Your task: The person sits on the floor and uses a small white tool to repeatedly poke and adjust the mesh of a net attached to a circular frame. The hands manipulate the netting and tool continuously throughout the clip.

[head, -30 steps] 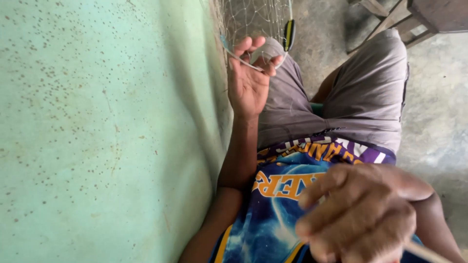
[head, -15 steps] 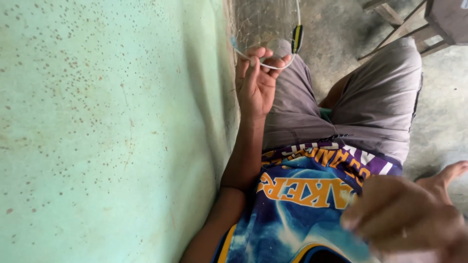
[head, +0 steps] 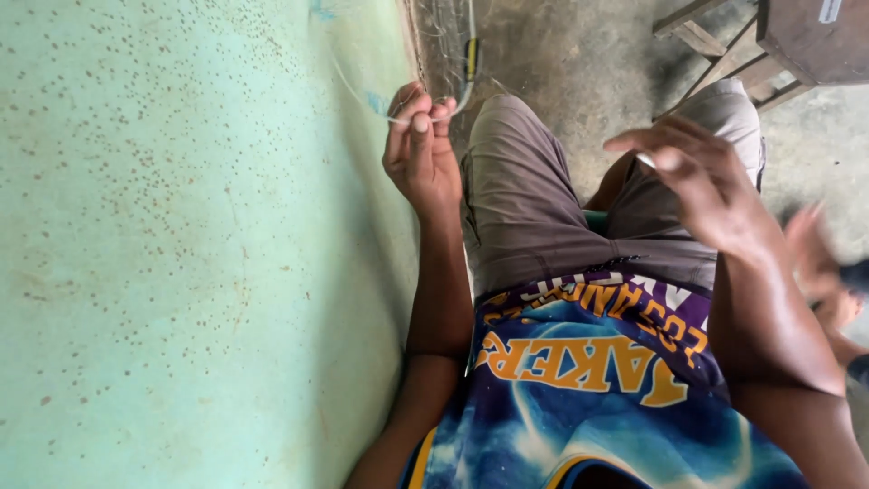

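— What do we take in first, going from the biggest thing down?

— The pale green wall [head: 181, 254], speckled with small brown spots, fills our left side. Next comes the grey concrete floor [head: 579, 54] ahead of us, with a dark wooden bench [head: 797, 41] at the upper right. Below that we see our grey shorts [head: 525, 199] and the blue, purple and yellow jersey [head: 579, 380].

— And our hands?

— Our left hand [head: 421, 154] is raised close beside the wall, above the left knee. Its fingers [head: 419, 122] are pressed together, with the thumb against them, pinching a thin clear line [head: 398, 118].

— Where does that line run?

— It curves out of the pinch on both sides: one strand goes up along the wall, the other bends right toward a small yellow and black piece [head: 471, 56] hanging from fine strands just above the knee.

— The right hand?

— Our right hand [head: 706, 181] hovers over the right thigh, well apart from the left, fingers loosely spread and bent. A small pale thing shows at the fingertips; we cannot tell what it is.

— Anything else?

— A blurred foot [head: 819, 263] at the right edge.
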